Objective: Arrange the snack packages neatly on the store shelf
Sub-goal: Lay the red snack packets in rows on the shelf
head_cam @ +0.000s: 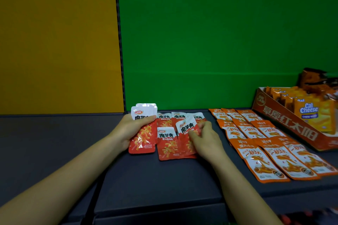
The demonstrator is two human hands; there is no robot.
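The left hand (128,131) held a stack of red packets (142,139) just above the dark shelf (164,179), with its fingers curled round them. The right hand (206,140) pinched one tilted red packet (187,129) with its thumb on the front. Its other fingers were partly hidden, so the hold was maybe light. Flat red packets (167,144) lay just beside it. To do this well, the tilted one should go down straight, in line, like the orange packets (256,133).

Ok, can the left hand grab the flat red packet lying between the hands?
Probably not cleanly: the left hand grips a stack of red packets, so it looks occupied, though the flat red packet lies exposed beside it.
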